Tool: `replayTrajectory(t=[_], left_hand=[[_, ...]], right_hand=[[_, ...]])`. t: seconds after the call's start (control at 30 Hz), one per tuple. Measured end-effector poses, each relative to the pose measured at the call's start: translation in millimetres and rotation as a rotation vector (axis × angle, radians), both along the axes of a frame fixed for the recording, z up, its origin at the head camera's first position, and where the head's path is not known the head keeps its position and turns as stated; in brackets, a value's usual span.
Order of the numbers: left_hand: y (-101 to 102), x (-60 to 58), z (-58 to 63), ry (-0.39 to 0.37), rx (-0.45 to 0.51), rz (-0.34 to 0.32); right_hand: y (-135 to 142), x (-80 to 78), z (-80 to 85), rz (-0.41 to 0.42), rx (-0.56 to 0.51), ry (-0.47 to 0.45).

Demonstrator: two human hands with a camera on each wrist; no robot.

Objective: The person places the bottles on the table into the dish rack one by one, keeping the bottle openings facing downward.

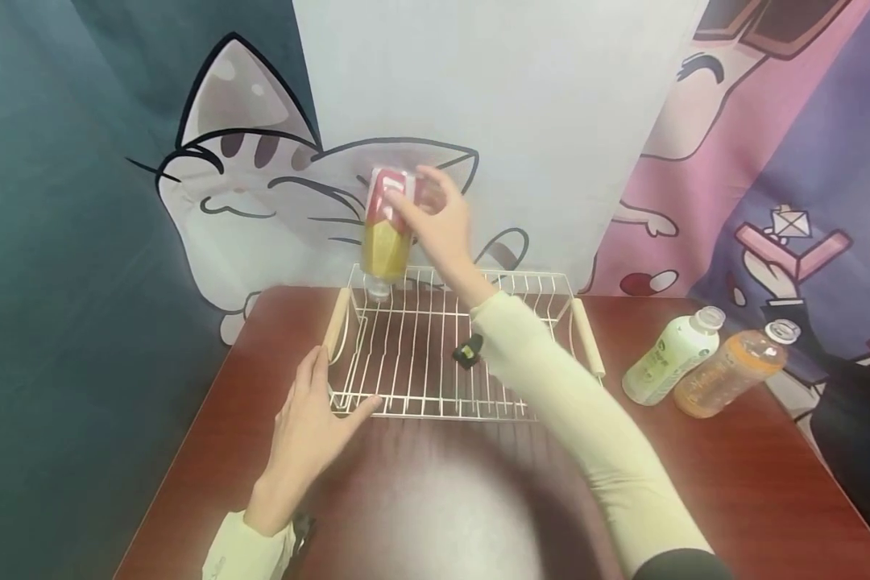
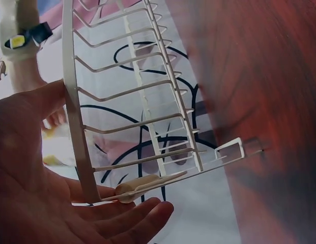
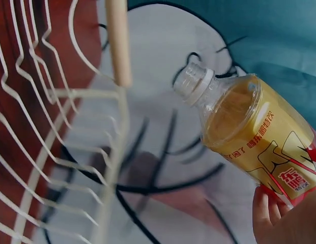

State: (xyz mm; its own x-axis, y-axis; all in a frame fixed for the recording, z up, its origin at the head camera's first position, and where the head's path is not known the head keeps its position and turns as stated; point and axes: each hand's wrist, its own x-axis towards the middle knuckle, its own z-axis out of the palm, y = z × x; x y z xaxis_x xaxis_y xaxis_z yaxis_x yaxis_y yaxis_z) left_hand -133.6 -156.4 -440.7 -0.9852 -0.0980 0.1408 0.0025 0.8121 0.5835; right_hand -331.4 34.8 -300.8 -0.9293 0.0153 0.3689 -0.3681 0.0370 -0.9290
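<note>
My right hand [image 1: 442, 225] grips a clear plastic drink bottle [image 1: 387, 242] with a red and yellow label, near its base. Held neck down, the bottle is above the back left part of a white wire dish rack [image 1: 442, 401]. The right wrist view shows its clear neck and the yellow label of the bottle [image 3: 264, 129] beside the rack. At the rack's front left corner, my left hand [image 1: 312, 419] rests with fingers extended along the side and thumb spread along the front. In the left wrist view, the left hand [image 2: 40, 168] touches the rack's rim [image 2: 76, 112].
Right of the rack stand a green-labelled bottle [image 1: 670, 358] and an orange-labelled bottle [image 1: 735, 370], both without visible caps. The rack has wooden side handles [image 1: 587, 337]. Under everything is a reddish-brown table [image 1: 754, 459], with printed cloth [image 1: 246, 177] behind it.
</note>
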Motion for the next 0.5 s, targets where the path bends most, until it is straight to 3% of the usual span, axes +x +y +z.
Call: replayTrajectory(t=[0.23, 0.5], left_hand=[[1, -1.9, -1.0, -0.01, -0.005, -0.003], [2, 1.7, 4.6, -0.03, -0.011, 0.011]], right_hand=[[-27, -6.2, -42.0, 0.034, 0.105, -0.096], [-34, -9.3, -70.4, 0.045, 0.24, -0.125]])
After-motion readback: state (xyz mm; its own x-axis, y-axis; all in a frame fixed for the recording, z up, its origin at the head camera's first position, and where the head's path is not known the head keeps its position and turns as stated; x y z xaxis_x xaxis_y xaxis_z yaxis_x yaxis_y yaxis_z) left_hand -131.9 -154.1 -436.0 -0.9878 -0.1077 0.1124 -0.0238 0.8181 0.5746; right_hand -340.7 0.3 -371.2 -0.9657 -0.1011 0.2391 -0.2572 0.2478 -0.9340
